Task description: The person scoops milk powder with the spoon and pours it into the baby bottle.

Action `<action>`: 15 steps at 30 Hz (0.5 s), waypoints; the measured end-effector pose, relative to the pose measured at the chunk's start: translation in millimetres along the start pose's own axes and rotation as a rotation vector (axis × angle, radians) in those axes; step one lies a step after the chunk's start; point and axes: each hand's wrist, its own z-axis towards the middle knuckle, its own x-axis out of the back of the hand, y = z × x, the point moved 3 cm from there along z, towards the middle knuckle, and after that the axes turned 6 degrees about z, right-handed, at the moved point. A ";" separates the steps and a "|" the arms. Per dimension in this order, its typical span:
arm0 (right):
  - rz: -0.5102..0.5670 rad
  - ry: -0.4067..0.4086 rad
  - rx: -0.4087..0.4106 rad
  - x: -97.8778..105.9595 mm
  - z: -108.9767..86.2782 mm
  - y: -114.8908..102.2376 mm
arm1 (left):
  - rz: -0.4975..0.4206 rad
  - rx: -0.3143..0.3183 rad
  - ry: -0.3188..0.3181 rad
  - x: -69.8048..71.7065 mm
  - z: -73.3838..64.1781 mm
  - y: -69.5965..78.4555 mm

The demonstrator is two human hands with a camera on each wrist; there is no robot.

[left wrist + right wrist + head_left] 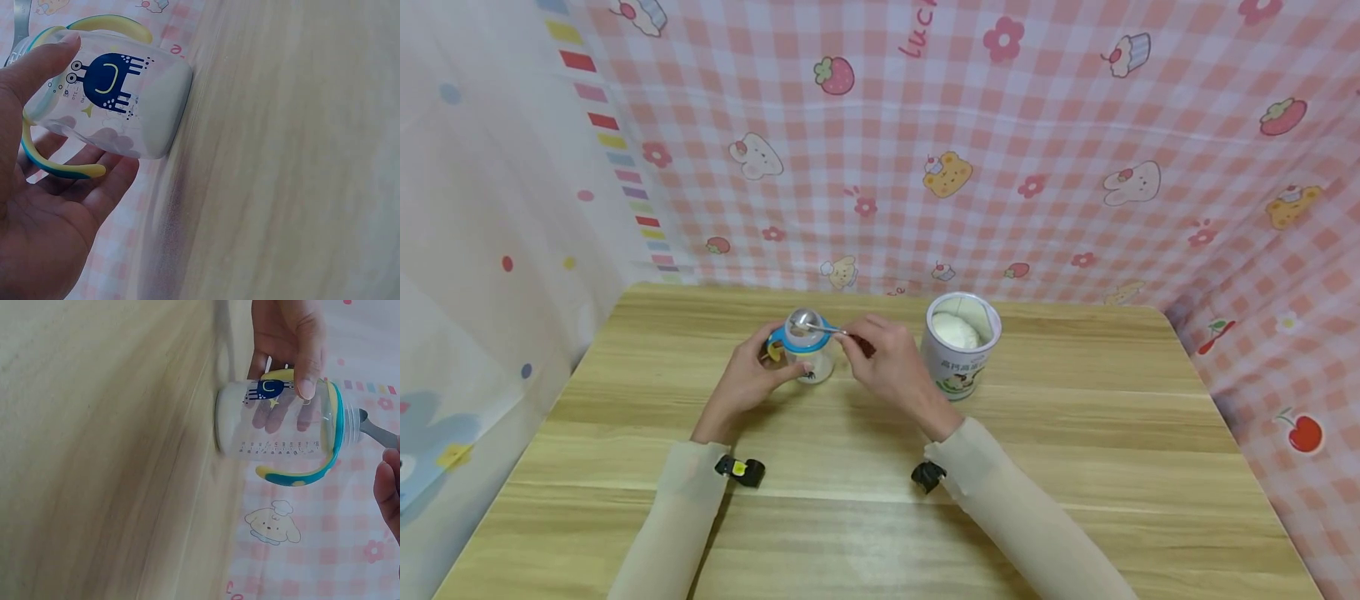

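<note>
A clear baby bottle (820,367) with a blue-and-yellow handle ring stands upright on the table, its top uncapped. My left hand (747,377) holds it from the left, thumb across the front and fingers behind, as the left wrist view shows. White contents (230,419) fill the bottom of the bottle. With thumb and fingertips my right hand (889,357) pinches a metal spoon (379,433), whose bowl is at the bottle's mouth. Right of that hand stands an open milk powder can (936,367), with white powder (953,332) inside.
The wooden table (1075,467) ends at the back against a pink checked curtain (880,167). A pale curtain (490,250) hangs on the left. The can stands close behind the right wrist. Each sleeve cuff has a black strap (741,471) at the wrist.
</note>
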 end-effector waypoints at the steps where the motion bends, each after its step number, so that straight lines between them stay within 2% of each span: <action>1: 0.016 0.005 -0.017 -0.1 -0.2 0.9 | -0.002 0.002 -0.001 -0.1 -0.1 0.4; 8: 0.067 0.048 -0.073 0.4 -1.5 4.5 | -0.003 0.001 0.003 -0.4 -0.9 2.6; 11: 0.047 0.058 -0.044 1.2 -1.8 3.1 | -0.003 0.004 0.004 -0.6 -0.7 2.4; 15: -0.030 0.044 0.046 1.4 -2.0 0.4 | -0.007 0.009 0.005 -0.4 -0.4 1.5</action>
